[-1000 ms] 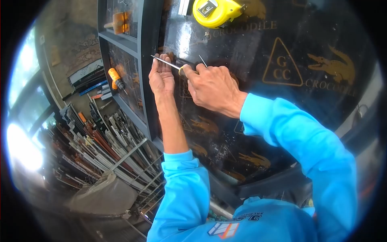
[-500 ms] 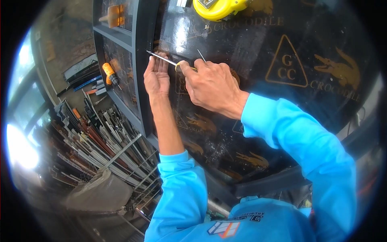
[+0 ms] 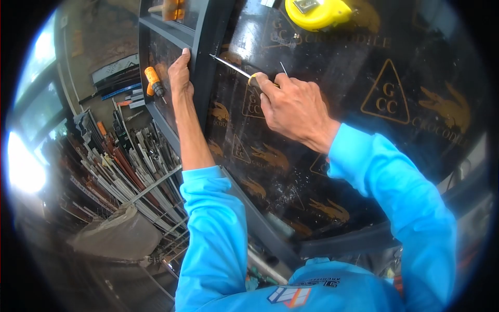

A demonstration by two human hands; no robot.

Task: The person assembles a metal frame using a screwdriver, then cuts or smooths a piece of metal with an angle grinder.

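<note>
My right hand (image 3: 299, 106) is closed around the handle of a screwdriver (image 3: 232, 66), whose metal shaft points up and left. Its tip meets the inner edge of a dark grey metal frame (image 3: 207, 39). A second thin metal rod (image 3: 283, 67) sticks up beside my right fingers; its other end is hidden. My left hand (image 3: 180, 75) is closed on the outer side of the frame bar, thumb pointing up along it, with the other fingers partly hidden. Just left of that hand, an orange and black power drill (image 3: 154, 83) lies on the dark panel within the frame.
A yellow tape measure (image 3: 319, 13) sits on the black printed board (image 3: 332, 171) at the top. An orange-brown tool (image 3: 173, 9) with a pale handle lies at upper left. Many long metal profiles (image 3: 112, 171) fill a rack on the lower left.
My left hand has moved from beneath the screwdriver tip, palm up, to the frame's outer side and closed there. My right hand still holds the screwdriver at the frame. The view has shifted.
</note>
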